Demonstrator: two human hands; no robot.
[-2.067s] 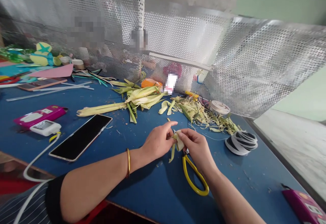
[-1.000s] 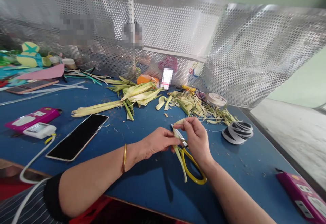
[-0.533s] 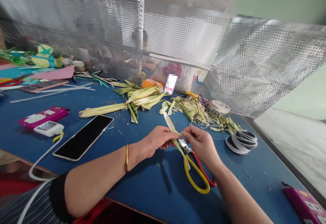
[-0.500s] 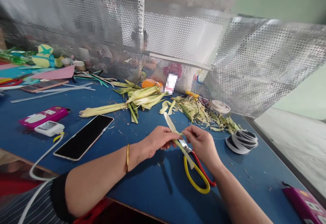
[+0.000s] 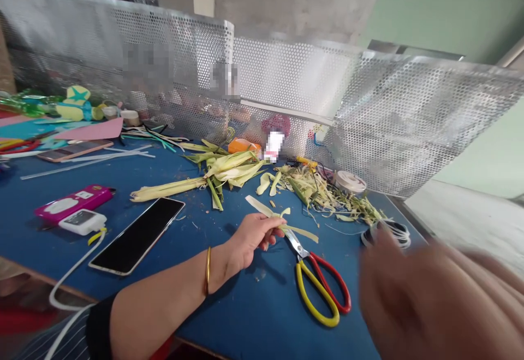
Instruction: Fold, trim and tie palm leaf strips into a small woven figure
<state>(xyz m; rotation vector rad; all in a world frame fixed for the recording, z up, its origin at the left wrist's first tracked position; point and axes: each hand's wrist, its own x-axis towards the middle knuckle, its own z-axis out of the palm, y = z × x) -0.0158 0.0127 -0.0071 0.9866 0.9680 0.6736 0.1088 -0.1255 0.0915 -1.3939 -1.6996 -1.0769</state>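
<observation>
My left hand [image 5: 254, 236] pinches a pale green leaf strip [image 5: 262, 207] just above the blue table [image 5: 229, 316]; the strip sticks out to both sides of the fingers. Scissors [image 5: 317, 283] with one yellow and one red handle lie on the table right of that hand, blades pointing at it. My right hand [image 5: 426, 300] is raised close to the camera at the lower right, badly blurred, so its fingers cannot be read. It is away from the strip and the scissors.
A pile of leaf strips [image 5: 223, 169] and trimmings [image 5: 327, 196] lies behind my hands. A black phone [image 5: 137, 234], a pink device [image 5: 73, 201] and a white charger [image 5: 82, 220] sit left. A coil of wire [image 5: 388, 231] lies right. A perforated metal screen [image 5: 368, 114] borders the table.
My right hand has let go of the leaf strip and swung toward the camera at the lower right. My left hand keeps the strip, now lying flatter. The scissors lie fully uncovered.
</observation>
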